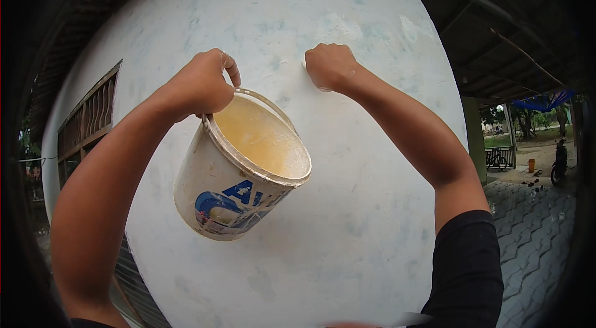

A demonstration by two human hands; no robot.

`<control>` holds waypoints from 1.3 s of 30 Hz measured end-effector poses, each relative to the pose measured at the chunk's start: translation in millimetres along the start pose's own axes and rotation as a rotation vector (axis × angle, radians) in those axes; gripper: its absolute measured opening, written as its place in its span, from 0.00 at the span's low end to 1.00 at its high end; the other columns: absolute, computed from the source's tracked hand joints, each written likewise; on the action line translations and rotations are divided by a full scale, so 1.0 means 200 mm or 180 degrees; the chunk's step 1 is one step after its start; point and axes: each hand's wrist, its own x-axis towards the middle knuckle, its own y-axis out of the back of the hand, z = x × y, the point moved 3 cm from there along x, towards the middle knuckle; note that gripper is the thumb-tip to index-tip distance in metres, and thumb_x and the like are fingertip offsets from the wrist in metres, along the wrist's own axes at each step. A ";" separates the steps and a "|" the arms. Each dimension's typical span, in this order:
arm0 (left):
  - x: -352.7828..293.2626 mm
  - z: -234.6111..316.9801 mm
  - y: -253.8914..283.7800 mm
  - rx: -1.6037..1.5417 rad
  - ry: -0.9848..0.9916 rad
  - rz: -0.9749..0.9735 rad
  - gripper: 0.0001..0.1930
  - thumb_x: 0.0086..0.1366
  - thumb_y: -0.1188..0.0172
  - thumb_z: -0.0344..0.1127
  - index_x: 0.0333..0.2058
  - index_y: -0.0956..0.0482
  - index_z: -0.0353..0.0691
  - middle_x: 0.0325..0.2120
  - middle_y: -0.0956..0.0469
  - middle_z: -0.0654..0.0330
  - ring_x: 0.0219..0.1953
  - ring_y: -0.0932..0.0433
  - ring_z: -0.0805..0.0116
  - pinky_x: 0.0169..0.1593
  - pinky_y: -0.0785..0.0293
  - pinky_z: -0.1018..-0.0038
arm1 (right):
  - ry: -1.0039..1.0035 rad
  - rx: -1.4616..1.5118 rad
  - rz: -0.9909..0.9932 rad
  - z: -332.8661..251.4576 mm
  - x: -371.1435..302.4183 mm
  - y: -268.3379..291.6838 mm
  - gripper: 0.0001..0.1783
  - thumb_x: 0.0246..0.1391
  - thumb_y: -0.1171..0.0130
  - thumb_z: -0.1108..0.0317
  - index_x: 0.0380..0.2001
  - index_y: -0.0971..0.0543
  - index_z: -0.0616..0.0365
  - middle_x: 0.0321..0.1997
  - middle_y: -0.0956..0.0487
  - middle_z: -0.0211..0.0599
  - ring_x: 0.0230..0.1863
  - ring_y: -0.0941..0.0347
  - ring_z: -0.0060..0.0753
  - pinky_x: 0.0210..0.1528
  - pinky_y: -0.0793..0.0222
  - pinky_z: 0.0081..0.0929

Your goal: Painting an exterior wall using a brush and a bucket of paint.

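Observation:
My left hand [208, 83] grips the upper rim of a white plastic bucket [214, 170], its fingers hooked over the edge. The bucket hangs tilted, its mouth turned partly toward the right. Inside, the wall looks yellowish, with whitish smears near the rim; how much lies at the bottom I cannot tell. Closed in a fist, my right hand [332, 67] is up against the white wall [347, 191]. A thin pale edge shows beside its knuckles, but the fingers hide what they hold. Patchy greenish and whiter marks cover the wall around both hands.
A barred wooden window [90, 111] is set in the wall on the left. Dark roofing hangs over both sides. At right lies grey paving [528, 235], with a parked motorbike [559, 163], an orange bin [531, 165] and a bicycle [495, 158] farther off.

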 end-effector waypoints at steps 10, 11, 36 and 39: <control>0.04 0.09 -0.05 0.0218 0.0009 -0.0098 0.17 0.51 0.48 0.14 0.41 0.21 0.24 0.28 0.16 0.44 0.24 0.17 0.64 0.21 0.24 0.71 | -0.1116 0.0670 0.1151 0.64 0.33 -0.31 0.09 0.54 0.41 0.74 0.36 0.13 0.58 0.40 0.12 0.46 0.43 0.14 0.50 0.41 0.18 0.42; 0.02 0.11 -0.04 0.0234 0.0017 -0.0043 0.17 0.51 0.48 0.14 0.41 0.21 0.24 0.29 0.16 0.42 0.25 0.17 0.63 0.23 0.23 0.70 | -0.0970 0.0446 0.1215 0.57 0.35 -0.41 0.10 0.55 0.42 0.75 0.33 0.12 0.58 0.38 0.12 0.45 0.40 0.13 0.47 0.38 0.18 0.41; -0.09 -0.16 -0.24 -0.0743 -0.0441 -0.0033 0.18 0.50 0.49 0.16 0.41 0.22 0.28 0.39 0.15 0.41 0.26 0.21 0.68 0.29 0.25 0.70 | -0.1735 0.0895 -0.0741 1.35 -0.56 -0.65 0.11 0.55 0.39 0.66 0.30 0.14 0.64 0.23 0.19 0.45 0.21 0.26 0.37 0.26 0.29 0.40; -0.12 -0.21 -0.29 -0.0850 -0.0455 0.0044 0.19 0.49 0.50 0.16 0.42 0.23 0.29 0.40 0.15 0.41 0.25 0.21 0.71 0.29 0.26 0.72 | -0.1923 -0.0029 -0.0076 1.08 -0.61 -0.38 0.11 0.56 0.41 0.69 0.37 0.15 0.64 0.34 0.15 0.55 0.35 0.16 0.56 0.39 0.22 0.50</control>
